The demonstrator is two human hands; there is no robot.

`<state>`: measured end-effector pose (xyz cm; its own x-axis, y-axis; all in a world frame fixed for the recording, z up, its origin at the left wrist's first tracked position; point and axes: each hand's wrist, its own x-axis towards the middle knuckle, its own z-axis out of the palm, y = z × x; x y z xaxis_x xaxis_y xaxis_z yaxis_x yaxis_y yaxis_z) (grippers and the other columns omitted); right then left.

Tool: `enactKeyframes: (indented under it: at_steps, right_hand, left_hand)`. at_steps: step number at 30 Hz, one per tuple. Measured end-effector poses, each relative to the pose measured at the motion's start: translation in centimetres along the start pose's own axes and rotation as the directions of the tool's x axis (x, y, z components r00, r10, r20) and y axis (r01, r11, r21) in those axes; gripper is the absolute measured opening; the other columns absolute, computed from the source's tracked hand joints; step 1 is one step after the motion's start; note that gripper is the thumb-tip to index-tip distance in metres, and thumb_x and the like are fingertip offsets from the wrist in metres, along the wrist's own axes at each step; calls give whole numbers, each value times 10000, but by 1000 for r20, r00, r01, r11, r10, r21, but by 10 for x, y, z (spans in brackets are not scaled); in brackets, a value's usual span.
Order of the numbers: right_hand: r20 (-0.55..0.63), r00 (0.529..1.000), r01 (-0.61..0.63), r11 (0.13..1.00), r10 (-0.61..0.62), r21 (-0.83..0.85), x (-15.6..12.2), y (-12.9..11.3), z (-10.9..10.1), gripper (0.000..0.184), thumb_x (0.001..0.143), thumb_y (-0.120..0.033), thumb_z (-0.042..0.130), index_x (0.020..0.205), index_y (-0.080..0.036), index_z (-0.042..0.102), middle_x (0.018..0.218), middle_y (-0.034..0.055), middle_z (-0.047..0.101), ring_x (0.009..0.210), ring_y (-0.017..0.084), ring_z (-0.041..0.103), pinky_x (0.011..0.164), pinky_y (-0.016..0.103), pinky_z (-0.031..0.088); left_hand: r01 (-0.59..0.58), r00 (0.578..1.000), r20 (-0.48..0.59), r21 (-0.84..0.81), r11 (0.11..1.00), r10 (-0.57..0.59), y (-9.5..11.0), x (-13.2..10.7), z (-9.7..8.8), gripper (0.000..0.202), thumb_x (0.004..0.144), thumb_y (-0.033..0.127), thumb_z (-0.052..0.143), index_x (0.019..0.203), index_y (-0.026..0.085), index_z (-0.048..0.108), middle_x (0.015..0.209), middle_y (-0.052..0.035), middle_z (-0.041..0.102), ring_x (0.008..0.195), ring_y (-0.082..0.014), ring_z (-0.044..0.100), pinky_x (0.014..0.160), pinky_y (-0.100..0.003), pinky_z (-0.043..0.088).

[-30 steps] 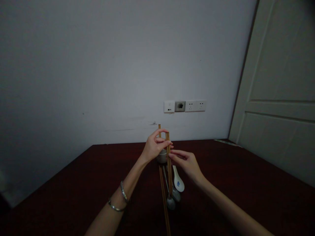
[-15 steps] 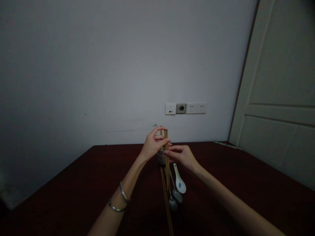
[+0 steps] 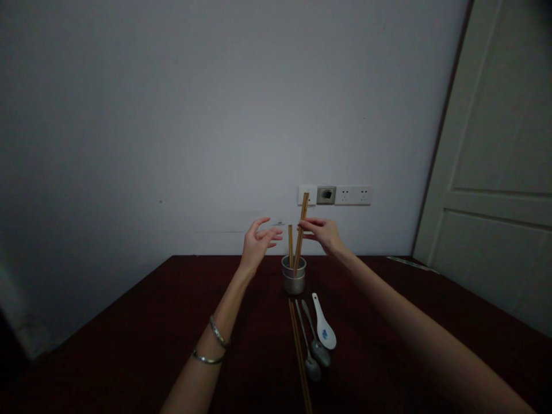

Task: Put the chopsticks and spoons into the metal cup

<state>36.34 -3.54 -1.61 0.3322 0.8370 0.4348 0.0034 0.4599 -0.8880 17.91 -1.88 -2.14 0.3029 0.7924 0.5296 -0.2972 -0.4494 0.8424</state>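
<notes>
A small metal cup stands on the dark red table near the wall. Two wooden chopsticks stand in it. My right hand pinches the taller chopstick near its top. The shorter chopstick stands free beside it. My left hand hovers just left of the cup with fingers spread and holds nothing; two bracelets sit on that forearm.
In front of the cup lie more chopsticks, two metal spoons and a white ceramic spoon. A wall with sockets rises behind the table. A door stands at the right.
Both hands held the chopsticks upright together; now the chopsticks stand in the cup, my left hand has let go and opened, and my right hand keeps hold of one.
</notes>
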Motion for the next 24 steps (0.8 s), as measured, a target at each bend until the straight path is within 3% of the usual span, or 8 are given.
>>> enactKeyframes:
  at_steps: [4,8,14,24]
  right_hand:
    - [-75,997,15,999,-18,-40,36,17,-5,162,598,-236,702,680,-107,646,648,50,658,608,144,613,546,268,537]
    - [-112,994,-17,998,10,-57,51,48,-12,125,614,-208,685,663,-101,642,638,57,658,585,139,609,524,257,534]
    - [-117,984,-137,990,131,-43,51,85,-18,98,610,-180,691,640,-102,640,628,62,662,570,139,614,536,251,534]
    - [-123,971,-214,976,207,-50,39,117,-18,82,604,-173,684,622,-105,641,591,51,663,526,124,607,531,220,511]
  left_hand:
    - [37,999,-15,-7,999,-37,-7,3,-4,518,686,443,595,1090,156,443,862,-125,661,714,-185,640,619,-282,480]
    - [33,999,0,-12,999,-33,-10,4,-5,490,696,444,585,1073,161,450,850,-116,663,698,-177,639,605,-270,480]
    - [57,998,10,-12,998,-56,-17,7,-7,450,712,430,570,1059,165,460,800,-94,665,655,-161,637,583,-256,483]
    - [154,985,80,15,988,-155,-23,6,-4,365,758,361,526,1053,157,458,731,-74,656,551,-139,620,497,-226,477]
